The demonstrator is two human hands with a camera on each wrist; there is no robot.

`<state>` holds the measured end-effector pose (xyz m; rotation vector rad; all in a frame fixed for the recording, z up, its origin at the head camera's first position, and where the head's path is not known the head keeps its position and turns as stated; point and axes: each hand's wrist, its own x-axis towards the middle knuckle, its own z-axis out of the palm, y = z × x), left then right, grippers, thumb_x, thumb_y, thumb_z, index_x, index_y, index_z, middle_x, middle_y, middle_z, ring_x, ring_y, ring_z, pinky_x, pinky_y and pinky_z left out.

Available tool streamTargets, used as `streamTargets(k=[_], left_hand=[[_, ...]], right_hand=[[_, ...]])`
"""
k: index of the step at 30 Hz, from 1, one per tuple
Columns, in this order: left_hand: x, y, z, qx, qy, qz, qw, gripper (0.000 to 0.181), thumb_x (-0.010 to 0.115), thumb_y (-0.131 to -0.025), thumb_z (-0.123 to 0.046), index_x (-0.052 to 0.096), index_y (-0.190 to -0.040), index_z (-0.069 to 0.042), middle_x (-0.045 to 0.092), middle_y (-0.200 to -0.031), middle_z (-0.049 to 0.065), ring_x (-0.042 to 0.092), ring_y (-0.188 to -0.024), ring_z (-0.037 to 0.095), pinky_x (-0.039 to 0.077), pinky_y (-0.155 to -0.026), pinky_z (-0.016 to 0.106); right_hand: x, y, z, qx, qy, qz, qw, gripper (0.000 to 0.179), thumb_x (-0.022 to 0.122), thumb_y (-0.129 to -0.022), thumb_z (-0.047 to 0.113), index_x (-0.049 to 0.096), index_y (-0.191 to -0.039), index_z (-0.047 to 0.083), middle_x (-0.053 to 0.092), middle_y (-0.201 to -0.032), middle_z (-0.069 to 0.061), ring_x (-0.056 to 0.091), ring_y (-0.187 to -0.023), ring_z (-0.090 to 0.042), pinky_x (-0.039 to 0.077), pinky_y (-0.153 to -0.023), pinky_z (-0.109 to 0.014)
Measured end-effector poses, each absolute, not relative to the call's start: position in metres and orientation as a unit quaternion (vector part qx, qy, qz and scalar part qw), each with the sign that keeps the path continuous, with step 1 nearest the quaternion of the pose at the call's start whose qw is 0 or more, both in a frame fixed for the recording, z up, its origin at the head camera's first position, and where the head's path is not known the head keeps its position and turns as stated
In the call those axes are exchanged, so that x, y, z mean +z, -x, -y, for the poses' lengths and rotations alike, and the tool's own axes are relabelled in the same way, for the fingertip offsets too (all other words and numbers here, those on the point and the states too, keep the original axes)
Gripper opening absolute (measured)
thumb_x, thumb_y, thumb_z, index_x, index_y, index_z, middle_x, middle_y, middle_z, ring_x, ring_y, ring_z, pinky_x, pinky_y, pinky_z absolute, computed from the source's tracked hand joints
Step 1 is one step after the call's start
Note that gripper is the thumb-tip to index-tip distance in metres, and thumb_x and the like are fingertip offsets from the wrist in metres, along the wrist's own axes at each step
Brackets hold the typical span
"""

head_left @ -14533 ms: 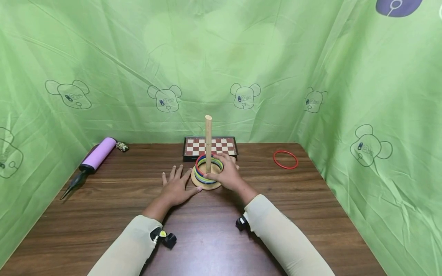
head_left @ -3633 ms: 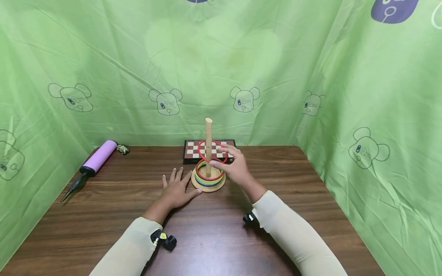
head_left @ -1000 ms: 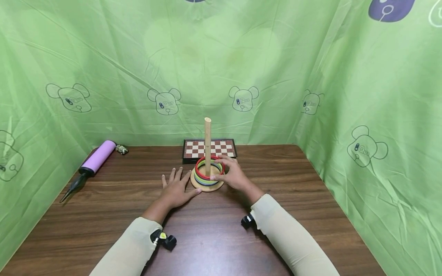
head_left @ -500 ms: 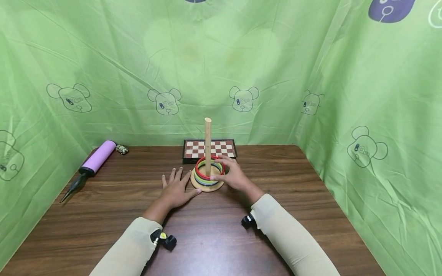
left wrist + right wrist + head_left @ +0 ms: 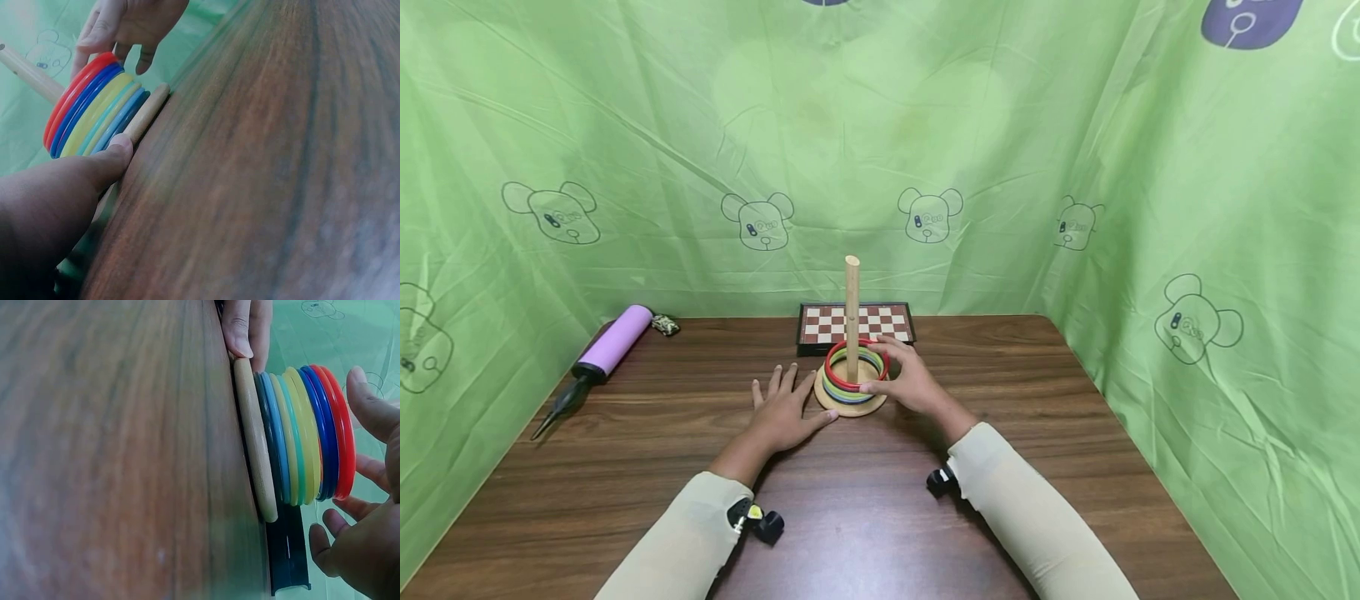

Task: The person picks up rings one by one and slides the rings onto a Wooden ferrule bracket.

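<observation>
A wooden post (image 5: pixel 852 321) rises from a round wooden base (image 5: pixel 850 410) on the table. Rings in several colours circle it in a stack, with red rings (image 5: pixel 340 434) on top, then blue, yellow, green and darker blue below. My left hand (image 5: pixel 781 417) lies spread beside the base, its thumb (image 5: pixel 119 150) pressing the base's rim. At the stack's right side is my right hand (image 5: pixel 913 383), thumb and fingers apart around the top red rings. In the right wrist view its thumb (image 5: pixel 369 403) stands off from the rings.
A red-and-white checkered board (image 5: pixel 883 321) in a black frame lies behind the post. At the back left are a purple hand pump (image 5: pixel 616 340) with a black nozzle and a small patterned packet (image 5: pixel 665 325). Green cloth (image 5: pixel 820 150) hangs around the brown wooden table (image 5: pixel 842 533).
The red ring once lying at the right went over the post in my right hand and now rests on the stack. Lately, my right thumb has eased slightly rightward. My left hand stays put.
</observation>
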<state>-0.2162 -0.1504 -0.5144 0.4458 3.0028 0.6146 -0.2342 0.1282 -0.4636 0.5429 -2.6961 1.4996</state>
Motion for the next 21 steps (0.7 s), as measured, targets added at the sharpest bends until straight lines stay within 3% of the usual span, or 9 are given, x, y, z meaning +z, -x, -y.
streamTargets(k=[9, 21], left_hand=[[-0.515, 0.216, 0.156, 0.201, -0.139, -0.970, 0.017, 0.100, 0.061, -0.097, -0.079, 0.036, -0.172, -0.018, 0.021, -0.180, 0.028, 0.008, -0.168, 0.056, -0.002, -0.126, 0.086], [-0.521, 0.212, 0.156, 0.209, -0.130, -0.969, -0.005, 0.105, 0.064, -0.093, -0.082, 0.038, -0.172, -0.018, 0.018, -0.181, 0.026, 0.010, -0.168, 0.054, 0.002, -0.127, 0.086]], right_hand=[[-0.466, 0.235, -0.132, 0.480, -0.180, 0.859, 0.006, 0.078, 0.098, -0.084, 0.019, 0.063, -0.153, 0.008, 0.043, -0.172, -0.023, 0.033, -0.164, -0.047, 0.024, -0.132, -0.071], [-0.476, 0.223, -0.159, 0.487, -0.158, 0.859, 0.027, 0.079, 0.096, -0.085, 0.015, 0.060, -0.153, 0.000, 0.050, -0.166, -0.025, 0.043, -0.158, -0.043, 0.036, -0.130, -0.064]])
